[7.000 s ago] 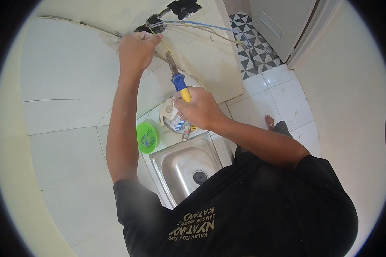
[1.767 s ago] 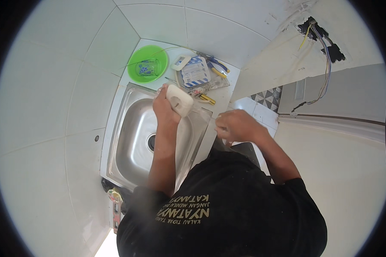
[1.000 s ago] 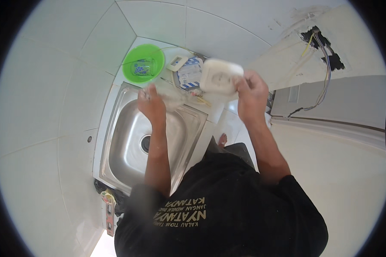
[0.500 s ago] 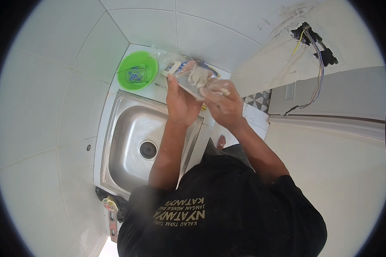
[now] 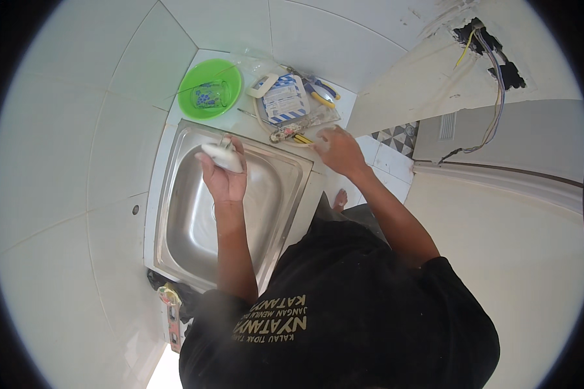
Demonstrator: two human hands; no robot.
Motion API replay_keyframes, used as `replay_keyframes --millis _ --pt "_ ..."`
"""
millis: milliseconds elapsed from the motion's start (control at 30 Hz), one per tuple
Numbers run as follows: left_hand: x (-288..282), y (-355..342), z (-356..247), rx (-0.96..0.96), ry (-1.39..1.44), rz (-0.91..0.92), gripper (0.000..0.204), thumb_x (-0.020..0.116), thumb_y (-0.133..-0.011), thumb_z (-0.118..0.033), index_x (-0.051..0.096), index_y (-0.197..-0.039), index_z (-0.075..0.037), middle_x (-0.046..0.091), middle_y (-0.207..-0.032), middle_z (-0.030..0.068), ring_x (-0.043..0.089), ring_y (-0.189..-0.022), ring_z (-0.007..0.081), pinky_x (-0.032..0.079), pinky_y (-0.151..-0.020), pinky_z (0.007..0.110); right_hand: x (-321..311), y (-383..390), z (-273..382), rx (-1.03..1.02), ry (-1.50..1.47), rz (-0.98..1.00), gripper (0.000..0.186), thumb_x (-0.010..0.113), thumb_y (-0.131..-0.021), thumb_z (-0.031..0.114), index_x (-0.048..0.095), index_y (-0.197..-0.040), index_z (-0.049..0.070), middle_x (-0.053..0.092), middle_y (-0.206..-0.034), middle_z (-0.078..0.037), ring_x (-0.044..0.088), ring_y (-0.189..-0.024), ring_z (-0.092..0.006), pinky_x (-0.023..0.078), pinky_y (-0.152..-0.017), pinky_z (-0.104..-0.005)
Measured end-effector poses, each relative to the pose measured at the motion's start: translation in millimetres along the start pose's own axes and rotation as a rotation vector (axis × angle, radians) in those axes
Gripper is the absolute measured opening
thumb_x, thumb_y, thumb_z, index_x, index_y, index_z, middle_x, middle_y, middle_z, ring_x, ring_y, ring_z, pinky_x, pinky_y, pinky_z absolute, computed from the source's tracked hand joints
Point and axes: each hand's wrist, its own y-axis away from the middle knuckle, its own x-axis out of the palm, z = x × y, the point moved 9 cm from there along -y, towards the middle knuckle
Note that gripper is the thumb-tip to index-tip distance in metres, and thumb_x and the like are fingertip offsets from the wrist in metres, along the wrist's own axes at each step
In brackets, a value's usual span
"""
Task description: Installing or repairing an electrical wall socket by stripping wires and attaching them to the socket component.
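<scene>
Over the far part of the steel sink, my left hand (image 5: 228, 181) is closed around a flat white piece with rounded ends (image 5: 222, 157), held tilted. Its exact kind is not clear. My right hand (image 5: 340, 154) hovers at the right end of the counter, palm down, with bent fingers. Pale smears cover its fingertips, which are blurred, so whether anything is between them is hidden. Just left of those fingertips lies a yellow-and-black pen-like tool (image 5: 301, 139). A blue-and-white striped package (image 5: 284, 98) lies beyond it on the counter.
A green basin (image 5: 236, 76) holds a patterned glass (image 5: 211, 95). Pliers with blue and yellow handles (image 5: 323, 94) lie near the wall. Loose wires (image 5: 485, 107) hang from a broken wall hole. The sink (image 5: 175, 194) takes up the near counter; a spirit level (image 5: 174, 327) stands below its left corner.
My hands have drawn apart. The left moved nearer and left over the sink with the white piece; the right dropped slightly nearer. The striped package and tools are now uncovered.
</scene>
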Motion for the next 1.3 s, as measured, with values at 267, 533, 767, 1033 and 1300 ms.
replay_keyframes --millis 267,533,767,1033,1300 --pt "-65.8 2.2 37.7 -0.164 -0.597 -0.259 0.038 0.055 -0.096 -0.032 0.051 -0.120 -0.003 0.061 -0.116 0.0195 0.061 -0.107 0.0316 0.051 -0.094 0.042 31.3 -4.4 10.4 -0.058 0.022 0.092 0.023 0.061 -0.080 0.021 0.065 -0.091 0.001 0.064 -0.089 -0.023 0.063 -0.088 -0.0392 0.050 -0.082 -0.0446" --pt "-35.4 -35.2 51.5 -0.028 -0.463 -0.293 0.038 0.055 -0.097 -0.029 0.051 -0.123 -0.002 0.061 -0.118 0.0172 0.060 -0.109 0.0302 0.048 -0.098 0.043 3.1 19.9 9.8 0.045 -0.325 0.064 0.026 0.056 -0.081 0.020 0.065 -0.091 -0.002 0.065 -0.081 -0.021 0.064 -0.073 -0.0335 0.049 -0.069 -0.0386" --pt "-18.7 -32.6 34.9 0.052 -0.526 -0.353 0.037 0.051 -0.098 -0.028 0.051 -0.124 -0.002 0.060 -0.121 0.0147 0.059 -0.112 0.0304 0.047 -0.099 0.044 -62.2 99.5 -22.2 0.235 -0.471 -0.123 0.022 0.053 -0.089 0.013 0.065 -0.098 -0.003 0.062 -0.072 -0.009 0.056 -0.063 -0.0138 0.047 -0.060 -0.0286" --pt "10.4 -32.3 47.7 0.075 -0.351 -0.252 0.039 0.039 -0.100 -0.025 0.046 -0.129 0.001 0.054 -0.127 0.0167 0.053 -0.118 0.0322 0.040 -0.104 0.048 -130.1 142.7 3.0 0.202 -0.709 -0.307 0.024 0.045 -0.096 0.007 0.061 -0.108 -0.006 0.059 -0.074 -0.005 0.050 -0.061 -0.0064 0.041 -0.053 -0.0210" --pt "47.4 -25.6 74.0 0.174 -0.443 -0.137 0.040 0.041 -0.098 -0.022 0.047 -0.129 0.003 0.054 -0.128 0.0159 0.052 -0.120 0.0302 0.038 -0.106 0.046 -140.6 135.7 38.7 0.005 -0.421 -0.352 0.023 0.055 -0.088 0.000 0.063 -0.109 -0.004 0.061 -0.078 -0.008 0.054 -0.064 -0.0086 0.043 -0.056 -0.0222"
